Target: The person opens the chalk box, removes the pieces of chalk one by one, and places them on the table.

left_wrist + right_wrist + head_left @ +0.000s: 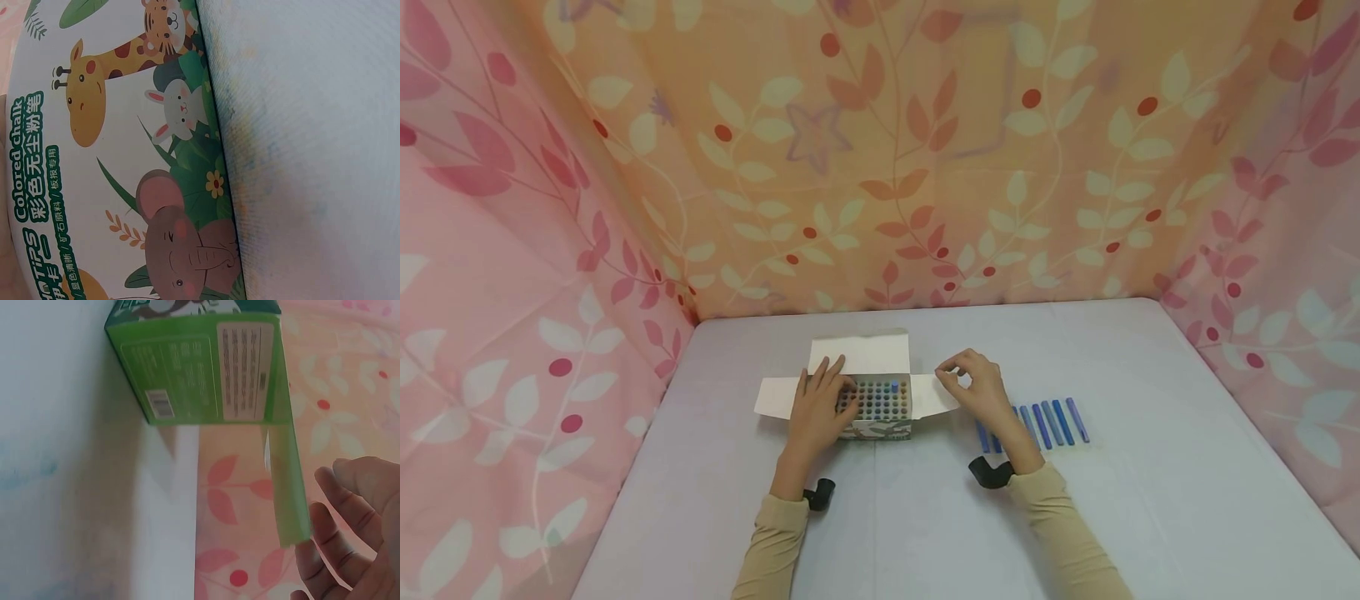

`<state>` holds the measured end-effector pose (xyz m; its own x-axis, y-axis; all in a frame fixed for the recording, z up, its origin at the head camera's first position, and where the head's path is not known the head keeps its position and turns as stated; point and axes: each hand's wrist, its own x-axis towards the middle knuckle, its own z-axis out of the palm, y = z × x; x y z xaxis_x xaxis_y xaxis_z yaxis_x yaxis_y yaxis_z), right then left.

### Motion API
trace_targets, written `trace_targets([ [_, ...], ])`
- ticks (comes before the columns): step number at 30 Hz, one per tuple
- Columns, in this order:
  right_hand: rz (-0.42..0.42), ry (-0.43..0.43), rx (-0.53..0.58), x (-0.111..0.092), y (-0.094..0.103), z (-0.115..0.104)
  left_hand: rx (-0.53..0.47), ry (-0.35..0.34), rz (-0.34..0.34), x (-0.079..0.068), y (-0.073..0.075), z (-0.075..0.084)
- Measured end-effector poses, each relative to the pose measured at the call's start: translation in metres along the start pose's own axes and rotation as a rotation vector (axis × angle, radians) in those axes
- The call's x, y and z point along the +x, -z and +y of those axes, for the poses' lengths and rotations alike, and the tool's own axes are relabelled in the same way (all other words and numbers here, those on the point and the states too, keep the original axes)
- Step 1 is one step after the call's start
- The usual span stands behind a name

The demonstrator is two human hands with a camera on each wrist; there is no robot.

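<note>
An opened box of colored chalk (880,429), printed with cartoon animals, holds rows of colored chalk ends. One blue chalk (895,386) stands higher than the others. My left hand (817,410) rests over the box's left side, with several fingers stretched toward the back flap and the thumb and index finger over the chalks. My right hand (977,387) hovers by the right flap (931,394), its thumb and index finger bent toward each other. The right wrist view shows that hand's fingers (340,531) beside the green flap (290,487), with nothing visible between them.
Several blue and violet chalk sticks (1057,422) lie in a row on the white table (910,533), partly behind the right forearm. The back flap (861,354) and left flap (775,397) are folded outward. Floral curtains (880,167) enclose the table.
</note>
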<state>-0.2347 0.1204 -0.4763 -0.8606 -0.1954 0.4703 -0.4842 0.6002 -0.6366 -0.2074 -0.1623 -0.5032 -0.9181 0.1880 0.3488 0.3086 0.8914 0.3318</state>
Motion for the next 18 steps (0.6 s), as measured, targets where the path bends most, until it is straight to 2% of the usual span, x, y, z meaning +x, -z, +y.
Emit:
trace_targets([
  [6,-0.011,0.07,-0.006,0.003,-0.015,-0.01,-0.001,0.007,-0.006,0.0,0.001,0.001],
  [13,-0.056,0.055,-0.023,0.002,-0.027,-0.021,0.004,-0.002,-0.007,0.0,0.001,0.002],
  [18,-0.057,0.067,-0.046,0.002,-0.035,-0.024,0.017,-0.004,-0.008,0.0,0.001,0.001],
])
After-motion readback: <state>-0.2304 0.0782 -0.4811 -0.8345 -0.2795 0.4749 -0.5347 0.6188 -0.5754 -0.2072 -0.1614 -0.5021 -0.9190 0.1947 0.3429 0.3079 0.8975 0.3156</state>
